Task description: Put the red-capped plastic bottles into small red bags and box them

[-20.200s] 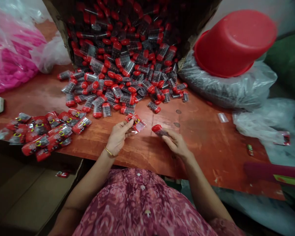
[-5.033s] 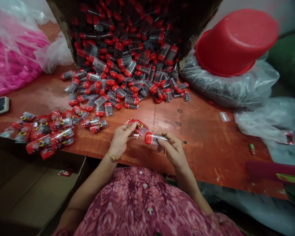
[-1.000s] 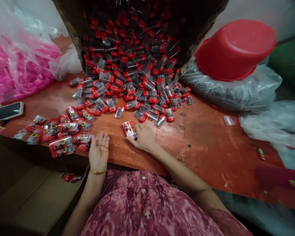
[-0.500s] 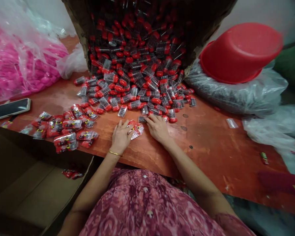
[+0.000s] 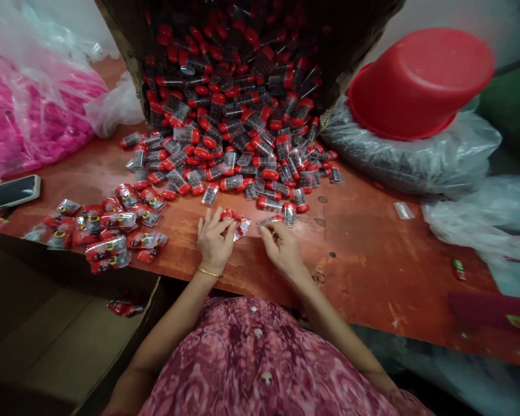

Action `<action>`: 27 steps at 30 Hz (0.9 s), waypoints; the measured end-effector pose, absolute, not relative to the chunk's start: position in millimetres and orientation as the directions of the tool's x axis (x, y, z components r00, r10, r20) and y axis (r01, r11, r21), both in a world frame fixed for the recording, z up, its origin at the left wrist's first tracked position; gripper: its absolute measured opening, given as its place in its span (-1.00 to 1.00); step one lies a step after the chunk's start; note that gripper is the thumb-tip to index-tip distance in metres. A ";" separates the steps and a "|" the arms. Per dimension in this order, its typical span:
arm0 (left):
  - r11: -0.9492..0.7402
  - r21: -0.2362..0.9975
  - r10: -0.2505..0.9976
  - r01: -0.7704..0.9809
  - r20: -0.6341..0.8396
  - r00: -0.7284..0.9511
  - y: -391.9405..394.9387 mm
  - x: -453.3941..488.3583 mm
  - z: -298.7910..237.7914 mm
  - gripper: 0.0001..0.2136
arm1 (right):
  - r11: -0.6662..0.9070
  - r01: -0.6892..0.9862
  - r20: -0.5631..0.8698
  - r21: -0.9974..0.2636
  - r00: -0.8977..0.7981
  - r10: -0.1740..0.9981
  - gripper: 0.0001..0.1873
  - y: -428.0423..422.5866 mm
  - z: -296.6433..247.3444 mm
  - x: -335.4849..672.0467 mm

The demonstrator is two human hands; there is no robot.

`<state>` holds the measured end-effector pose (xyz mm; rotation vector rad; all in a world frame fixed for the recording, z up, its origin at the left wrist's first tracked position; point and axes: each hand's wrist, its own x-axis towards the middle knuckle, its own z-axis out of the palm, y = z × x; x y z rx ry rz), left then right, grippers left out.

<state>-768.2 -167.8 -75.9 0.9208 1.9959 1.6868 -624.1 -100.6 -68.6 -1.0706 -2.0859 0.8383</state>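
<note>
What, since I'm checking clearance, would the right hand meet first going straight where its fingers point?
Probably the near edge of the pile of red-capped clear plastic vials, just past the small vial the right hand pinches; depth is unclear.

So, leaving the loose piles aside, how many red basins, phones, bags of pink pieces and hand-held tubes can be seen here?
red basin: 1
phone: 1
bag of pink pieces: 1
red-capped tube held by the right hand: 1
Total: 4
</note>
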 end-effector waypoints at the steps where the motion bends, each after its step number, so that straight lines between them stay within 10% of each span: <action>1: 0.052 0.970 0.683 0.236 0.138 -0.717 -169.0 -766.3 -70.8 -0.90 | 0.390 0.386 0.179 -0.836 -0.480 0.859 -0.65 -104.7 -67.4 -633.8; 8: -0.036 0.997 0.656 0.075 0.080 -0.751 -176.8 -760.8 -46.8 -0.79 | -0.038 0.024 -0.045 -0.999 -0.526 0.849 -0.59 -111.7 -69.0 -673.9; 15: 0.159 0.902 0.750 -0.402 -0.375 -0.545 -183.5 -765.3 -47.3 -0.67 | 0.249 0.148 0.164 -0.957 -0.435 0.885 -0.60 -117.4 -66.4 -664.6; 23: 0.103 0.822 0.706 -0.560 -0.457 -0.541 -177.3 -753.2 -46.5 -0.64 | 0.454 0.402 0.231 -0.795 -0.492 0.839 -0.52 -116.1 -67.3 -657.7; 27: 0.039 0.816 0.690 -0.577 -0.440 -0.575 -170.3 -757.1 -42.9 -0.61 | 0.505 0.690 0.219 -0.519 -0.464 0.858 -0.55 -95.1 -69.9 -641.3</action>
